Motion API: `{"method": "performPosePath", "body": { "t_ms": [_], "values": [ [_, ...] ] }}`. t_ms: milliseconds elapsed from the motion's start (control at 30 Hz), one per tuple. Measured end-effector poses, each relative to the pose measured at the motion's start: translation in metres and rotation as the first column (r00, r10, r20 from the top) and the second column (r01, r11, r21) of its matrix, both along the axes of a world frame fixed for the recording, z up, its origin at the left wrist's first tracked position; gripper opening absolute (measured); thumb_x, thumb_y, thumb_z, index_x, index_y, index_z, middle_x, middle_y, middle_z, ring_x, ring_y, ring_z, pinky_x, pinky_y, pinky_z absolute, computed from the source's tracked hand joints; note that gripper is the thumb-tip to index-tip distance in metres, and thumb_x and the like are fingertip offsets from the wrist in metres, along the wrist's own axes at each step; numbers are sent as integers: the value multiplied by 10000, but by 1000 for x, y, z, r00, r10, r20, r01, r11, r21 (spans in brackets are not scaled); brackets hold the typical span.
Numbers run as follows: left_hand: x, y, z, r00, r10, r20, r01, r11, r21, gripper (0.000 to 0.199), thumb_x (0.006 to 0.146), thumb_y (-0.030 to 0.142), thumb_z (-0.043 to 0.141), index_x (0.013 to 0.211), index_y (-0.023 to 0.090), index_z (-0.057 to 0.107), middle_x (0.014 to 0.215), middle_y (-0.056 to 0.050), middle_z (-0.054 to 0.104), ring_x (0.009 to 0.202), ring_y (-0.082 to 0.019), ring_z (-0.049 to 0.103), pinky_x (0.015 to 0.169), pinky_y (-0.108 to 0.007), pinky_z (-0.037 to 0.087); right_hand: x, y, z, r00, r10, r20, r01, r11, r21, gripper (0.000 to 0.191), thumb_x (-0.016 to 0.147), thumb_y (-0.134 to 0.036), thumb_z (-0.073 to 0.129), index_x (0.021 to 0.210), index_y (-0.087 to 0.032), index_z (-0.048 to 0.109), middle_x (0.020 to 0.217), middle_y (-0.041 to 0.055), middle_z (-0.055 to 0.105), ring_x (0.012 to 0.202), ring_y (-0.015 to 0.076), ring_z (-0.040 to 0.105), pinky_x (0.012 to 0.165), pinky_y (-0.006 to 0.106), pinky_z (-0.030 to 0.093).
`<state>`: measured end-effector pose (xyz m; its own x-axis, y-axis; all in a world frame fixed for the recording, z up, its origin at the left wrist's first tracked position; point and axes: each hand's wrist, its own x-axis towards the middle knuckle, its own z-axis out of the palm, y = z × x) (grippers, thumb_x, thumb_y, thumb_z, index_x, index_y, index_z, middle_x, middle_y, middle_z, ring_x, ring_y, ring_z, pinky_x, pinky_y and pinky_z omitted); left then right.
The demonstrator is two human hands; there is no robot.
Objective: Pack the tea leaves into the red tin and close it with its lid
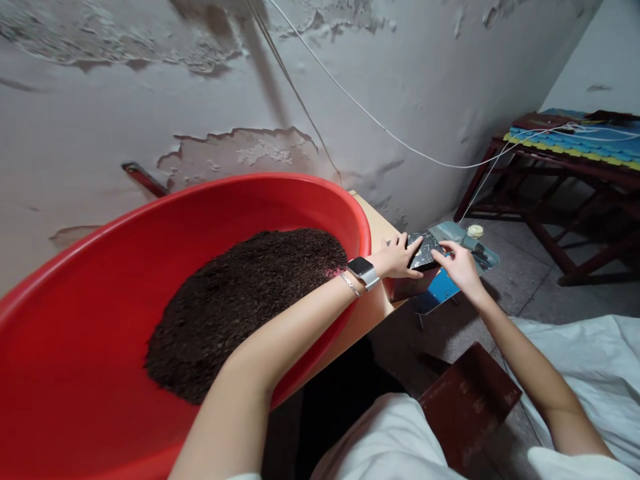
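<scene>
A small box with a dark patterned top [425, 252] and reddish sides stands at the right end of a light wooden table [373, 217]. My left hand [397, 258], with a watch on its wrist, lies on the box top with its fingers spread. At the box's right edge is my right hand [457, 265], its thumb and forefinger close together; whatever lies between them is too small to make out. To the left, a large red basin [90, 267] holds a heap of dark brown loose material [245, 300].
Beyond the box is a small blue-topped stand [440, 293] with a pale round-lidded container [475, 231]. A dark red stool [473, 400] stands below my right arm. White cords cross to a rack [575, 160] at the right.
</scene>
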<state>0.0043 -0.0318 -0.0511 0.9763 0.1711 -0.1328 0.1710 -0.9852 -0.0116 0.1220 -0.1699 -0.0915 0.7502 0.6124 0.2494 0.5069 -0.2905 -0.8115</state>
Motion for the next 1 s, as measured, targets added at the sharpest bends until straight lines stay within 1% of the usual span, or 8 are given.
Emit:
{"method": "performPosePath", "body": {
  "t_ms": [67,100,233,367,600,700,833,1000],
  "values": [
    [4,0,-4,1000,7,-27,-8,1000,-24,888,820,672,452,1509,258,75,1524,-228,206,1368,-421,236,1022,-579,266,8,1,-3,980,-83,179,87,996,-15,438,731,-457,588,1037,-145,616,1090,161,596,880,242,620,812,396,500],
    [5,0,-5,999,7,-38,-8,999,-32,881,821,674,445,1509,269,75,1527,-224,201,1371,-428,225,1020,-589,261,11,4,-4,980,-92,177,95,995,-10,457,750,-453,571,1083,-143,604,1154,171,576,930,243,612,844,390,487],
    [5,-1,-9,999,22,-34,-22,1000,0,918,809,646,498,1512,249,62,1531,-249,168,1372,-455,198,1001,-630,253,19,25,-13,997,41,-64,-45,997,-68,437,854,-440,431,1125,-130,578,1167,151,616,1036,226,586,911,359,444],
    [6,-2,-13,999,18,-36,-18,1000,-5,931,806,648,507,1513,249,51,1536,-246,158,1382,-448,183,1013,-638,233,19,39,-26,993,68,-101,-77,994,-83,433,890,-413,318,1043,-121,598,1104,142,648,1016,237,581,917,371,425],
    [9,-3,-13,992,40,-119,-45,998,-44,961,798,628,536,1512,242,21,1564,-218,23,1431,-404,2,1076,-641,117,19,36,-44,962,106,-253,-69,986,149,585,825,-597,382,1118,-130,580,1188,140,611,1110,254,540,1005,406,371],
    [9,-5,-10,990,35,-138,-40,999,-35,1021,765,551,623,1511,239,-1,1566,-205,-32,1430,-396,-56,1086,-644,77,27,29,-43,921,286,-265,-234,949,210,700,746,-603,554,1298,-178,485,1368,122,487,1266,274,432,1081,428,302],
    [8,-3,-7,988,18,-151,-23,999,-37,1059,739,451,684,1511,216,-3,1553,-242,-49,1423,-409,-75,1076,-660,81,42,17,-37,724,600,-341,-567,799,201,1156,537,-485,801,1484,-283,170,1504,93,289,1338,301,356,1092,464,309],
    [8,2,-6,980,-78,-182,73,997,-34,1040,735,360,708,1511,208,32,1547,-254,-49,1415,-420,-71,1078,-648,100,44,12,-39,736,619,-274,-626,776,73,1269,479,-423,854,1474,-248,85,1442,159,329,1310,337,381,1068,543,309]
  ]
}}
